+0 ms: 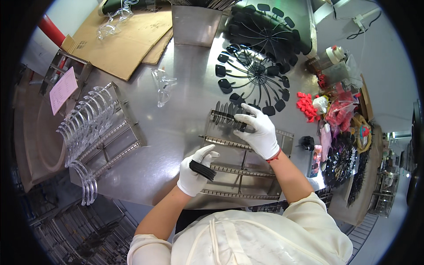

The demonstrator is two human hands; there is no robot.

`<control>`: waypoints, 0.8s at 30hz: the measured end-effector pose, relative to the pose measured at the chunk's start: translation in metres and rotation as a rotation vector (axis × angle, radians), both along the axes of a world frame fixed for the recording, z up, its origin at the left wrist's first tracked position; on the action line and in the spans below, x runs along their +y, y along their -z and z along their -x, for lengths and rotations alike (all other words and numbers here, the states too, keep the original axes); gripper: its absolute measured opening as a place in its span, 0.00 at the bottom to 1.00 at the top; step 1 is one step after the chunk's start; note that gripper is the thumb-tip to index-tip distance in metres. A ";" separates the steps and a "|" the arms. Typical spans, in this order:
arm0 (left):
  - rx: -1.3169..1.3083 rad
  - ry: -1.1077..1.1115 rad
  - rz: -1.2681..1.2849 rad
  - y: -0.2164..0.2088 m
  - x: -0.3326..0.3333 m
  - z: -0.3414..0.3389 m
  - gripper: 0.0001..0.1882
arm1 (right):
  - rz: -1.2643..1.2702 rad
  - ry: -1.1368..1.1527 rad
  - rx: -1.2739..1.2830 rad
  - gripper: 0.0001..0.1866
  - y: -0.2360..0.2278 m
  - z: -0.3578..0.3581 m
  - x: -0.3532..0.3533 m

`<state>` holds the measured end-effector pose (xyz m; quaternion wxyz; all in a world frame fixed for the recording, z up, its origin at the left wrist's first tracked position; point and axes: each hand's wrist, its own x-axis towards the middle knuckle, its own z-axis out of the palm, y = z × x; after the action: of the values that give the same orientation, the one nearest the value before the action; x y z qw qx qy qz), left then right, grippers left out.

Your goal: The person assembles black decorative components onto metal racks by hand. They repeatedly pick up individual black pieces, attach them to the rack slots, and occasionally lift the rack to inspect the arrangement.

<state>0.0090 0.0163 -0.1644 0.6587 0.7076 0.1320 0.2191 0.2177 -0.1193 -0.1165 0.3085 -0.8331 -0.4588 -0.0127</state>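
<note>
My left hand (189, 179), in a white glove, is closed around a stack of thin black flat pieces (202, 171). It is beside the near left part of a metal slotted rack (260, 173). My right hand (260, 134), also gloved in white, reaches over the rack's far row. Its thumb and fingers bend around a thin dark piece (242, 125), partly hidden by the fingers. To the left of those fingertips, several dark flat pieces (224, 115) stand upright, side by side, in the far row. The rack's nearer slotted bars carry no pieces.
At left, another metal rack (112, 137) holds clear curved frames (88, 108). A loose clear frame (162, 88) lies mid-table. Beyond my right hand spread rings of black paddle-shaped parts (258, 75). Cardboard (123, 48) and a metal box (196, 25) sit farther back; red parts (307, 106) lie right.
</note>
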 end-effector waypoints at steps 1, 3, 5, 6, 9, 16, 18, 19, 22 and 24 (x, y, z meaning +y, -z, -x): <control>-0.001 0.000 -0.003 0.001 0.000 0.000 0.14 | 0.019 -0.004 -0.031 0.27 -0.001 -0.001 -0.004; -0.004 -0.002 -0.009 0.002 -0.001 0.000 0.14 | 0.000 0.010 -0.011 0.28 0.003 -0.005 -0.013; -0.006 -0.007 -0.014 0.003 -0.001 0.000 0.14 | 0.004 0.006 -0.050 0.29 0.001 -0.009 -0.024; 0.006 0.000 -0.019 0.003 -0.001 0.000 0.14 | 0.041 0.013 -0.072 0.30 -0.002 -0.010 -0.029; 0.034 0.010 -0.020 0.000 -0.001 0.001 0.14 | 0.023 0.023 0.004 0.30 0.006 -0.019 -0.050; 0.144 0.043 0.225 -0.019 -0.002 -0.003 0.14 | 0.135 0.073 -0.119 0.41 0.008 -0.023 -0.077; 0.150 0.101 0.285 -0.028 -0.004 -0.008 0.15 | 0.196 0.046 -0.132 0.43 0.007 -0.022 -0.080; 0.155 0.131 0.314 -0.032 -0.005 -0.012 0.15 | 0.329 0.019 -0.208 0.43 -0.012 -0.016 -0.070; 0.147 0.238 0.503 -0.040 -0.016 -0.023 0.16 | 0.370 0.056 -0.223 0.38 -0.022 -0.010 -0.063; 0.173 0.286 0.651 -0.044 -0.022 -0.032 0.16 | 0.337 0.203 -0.166 0.37 -0.014 -0.020 -0.073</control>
<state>0.0407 -0.0061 -0.1202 0.8598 0.4881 0.1497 0.0109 0.2382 -0.1924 -0.1028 0.1229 -0.9111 -0.3919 -0.0354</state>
